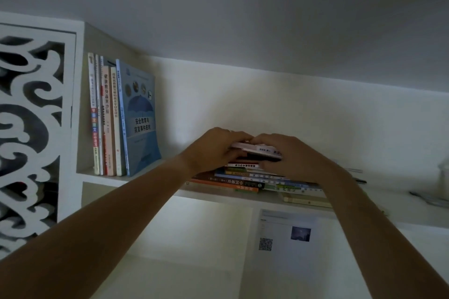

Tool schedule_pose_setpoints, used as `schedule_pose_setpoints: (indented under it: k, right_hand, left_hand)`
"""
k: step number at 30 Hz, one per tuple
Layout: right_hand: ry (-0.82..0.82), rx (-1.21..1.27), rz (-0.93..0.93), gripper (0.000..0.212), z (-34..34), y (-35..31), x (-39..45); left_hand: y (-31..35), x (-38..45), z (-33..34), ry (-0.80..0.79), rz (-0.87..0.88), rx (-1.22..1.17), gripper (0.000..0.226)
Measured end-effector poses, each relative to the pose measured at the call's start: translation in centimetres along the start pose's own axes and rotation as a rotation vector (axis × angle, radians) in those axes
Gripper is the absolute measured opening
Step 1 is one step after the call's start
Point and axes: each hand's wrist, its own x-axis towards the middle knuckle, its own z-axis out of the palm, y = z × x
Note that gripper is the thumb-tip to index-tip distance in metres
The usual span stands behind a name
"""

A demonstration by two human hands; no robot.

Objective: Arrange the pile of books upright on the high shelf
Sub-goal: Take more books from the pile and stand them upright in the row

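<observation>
A pile of books (245, 178) lies flat on the high white shelf (211, 194), spines facing me. Both hands reach up to its top. My left hand (213, 150) grips the left end of the top book (257, 149), a pale one with a white spine. My right hand (291, 155) grips the right end of that same book, its fingers curled over the top. At the shelf's left end several books (114, 119) stand upright against the side wall, the outermost a blue one (142, 116) with an umbrella on its cover.
A white carved lattice panel (31, 128) stands left of the shelf. A glass jar (443, 177) and pens (359, 176) sit on the shelf at the right. A printed sheet with a QR code (286, 235) hangs on the wall below. The ceiling is close above.
</observation>
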Motion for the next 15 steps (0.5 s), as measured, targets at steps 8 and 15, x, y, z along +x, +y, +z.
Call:
schedule_pose_setpoints:
  k: [8, 15]
  right_hand:
    - [0.022, -0.294, 0.365, 0.030, -1.6, 0.2, -0.5]
    - [0.338, -0.624, 0.038, 0.022, 4.2, -5.1, 4.7]
  left_hand:
    - [-0.5, -0.1, -0.6, 0.000, -0.144, 0.041, 0.022]
    - [-0.2, 0.2, -1.5, -0.069, -0.221, 0.301, 0.039]
